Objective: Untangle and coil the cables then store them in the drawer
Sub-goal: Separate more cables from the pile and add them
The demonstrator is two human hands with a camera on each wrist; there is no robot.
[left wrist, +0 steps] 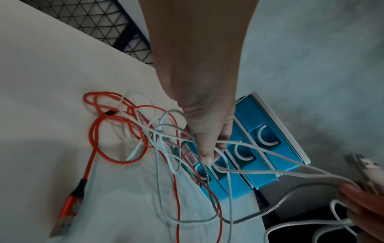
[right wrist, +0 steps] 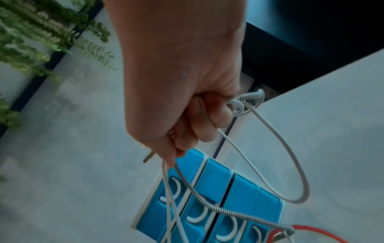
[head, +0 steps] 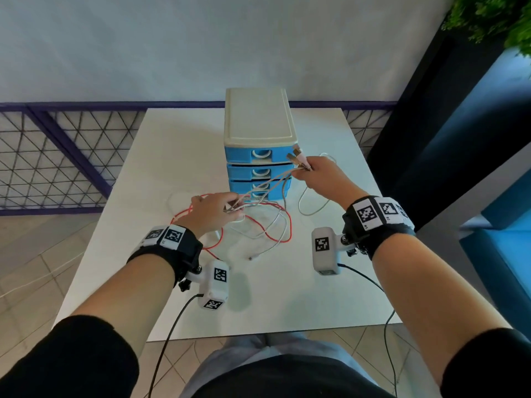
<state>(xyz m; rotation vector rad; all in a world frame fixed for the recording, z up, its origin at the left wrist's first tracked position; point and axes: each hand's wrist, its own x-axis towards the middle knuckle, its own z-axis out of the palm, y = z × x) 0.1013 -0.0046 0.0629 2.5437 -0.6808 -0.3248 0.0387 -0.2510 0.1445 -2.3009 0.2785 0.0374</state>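
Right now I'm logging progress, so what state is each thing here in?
Blue plastic drawer unit: all drawers closed.
Red braided cable: tangled, lying on table.
White cables: tangled, stretched between both hands.
Left hand: grips cables.
Right hand: grips cable ends.

Glossy blue plastic drawers, matt white table, perhaps metal-sprung cable.

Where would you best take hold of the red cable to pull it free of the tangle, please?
Pinch the red cable just behind its plug, coming from the near left: that end lies straight and alone on the table, clear of the loops.
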